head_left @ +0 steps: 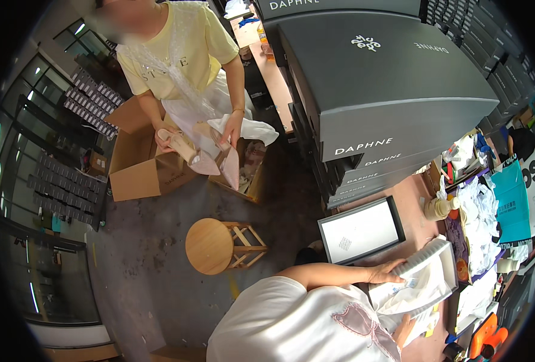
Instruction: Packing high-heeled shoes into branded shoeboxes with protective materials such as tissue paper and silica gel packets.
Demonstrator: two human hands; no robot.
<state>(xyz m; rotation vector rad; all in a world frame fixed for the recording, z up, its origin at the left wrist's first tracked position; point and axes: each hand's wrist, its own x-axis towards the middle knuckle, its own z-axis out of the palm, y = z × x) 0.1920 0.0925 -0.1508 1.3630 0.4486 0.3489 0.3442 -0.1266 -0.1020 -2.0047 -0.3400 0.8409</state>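
My left hand (387,272) reaches across to an open box (451,264) at the lower right. Its fingers close on the end of a grey ribbed piece (423,259) beside crumpled white tissue paper (417,289). Lower down, my right hand (405,329) is at the paper's near edge, its fingers bent against it and partly hidden by my white shirt. Just beyond my left hand lies a dark-rimmed box lid or tray (361,230) with a white inside.
Tall dark grey shoe boxes (394,130) stand stacked beyond the table. A co-worker (186,66) in yellow holds pale pointed shoes (204,164) near open cartons (136,184). A round wooden stool (210,246) is on the floor. White paper (477,223) and orange-handled scissors (484,335) lie at the right.
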